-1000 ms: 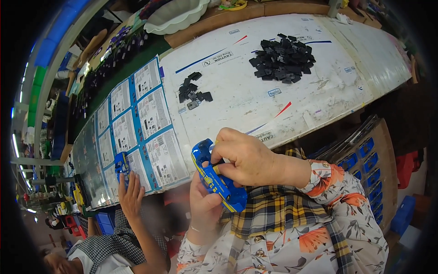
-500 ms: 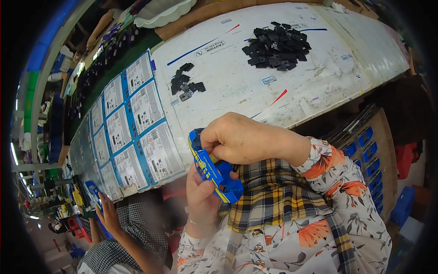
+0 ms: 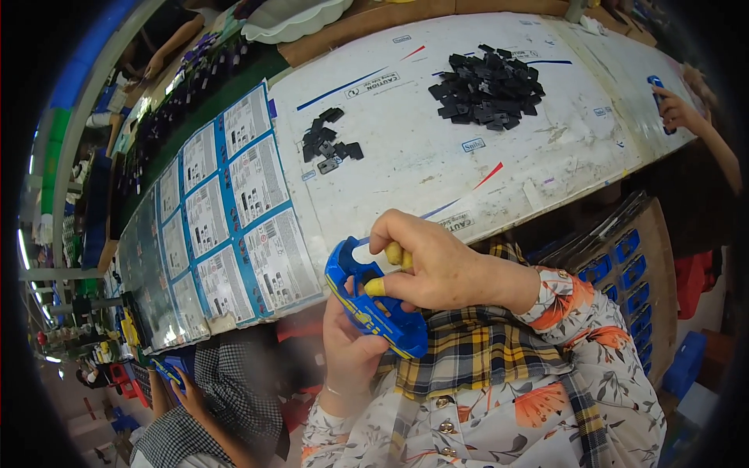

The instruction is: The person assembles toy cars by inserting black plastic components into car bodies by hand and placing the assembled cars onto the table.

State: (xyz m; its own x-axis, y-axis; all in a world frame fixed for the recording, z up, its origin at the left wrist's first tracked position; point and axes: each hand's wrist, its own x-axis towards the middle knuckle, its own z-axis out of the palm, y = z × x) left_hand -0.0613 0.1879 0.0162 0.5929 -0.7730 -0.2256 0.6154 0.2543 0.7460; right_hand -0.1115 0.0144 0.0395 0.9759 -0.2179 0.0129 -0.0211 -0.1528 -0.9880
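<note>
A blue toy car body with yellow markings and open cutouts lies tilted in my left hand. The thumb presses along its near side while the other fingers go behind and under it. Over the shell's upper opening is my right hand, its thumb and forefinger apart, with yellow covers on the fingertips. I see nothing between those tips; the thumb tip is at the rim of the opening. On the table beyond are a small group of flat black plastic pieces and a larger heap of black pieces.
The white-covered table carries printed blue-bordered sheets at left. A co-worker's hand holds a blue part at far right; another's hand holds one at lower left. At right, a cardboard tray contains several blue parts.
My right thumb and forefinger have come out of the shell and spread apart. The shell has turned slightly, showing its opening more. A co-worker's hand has appeared at far right.
</note>
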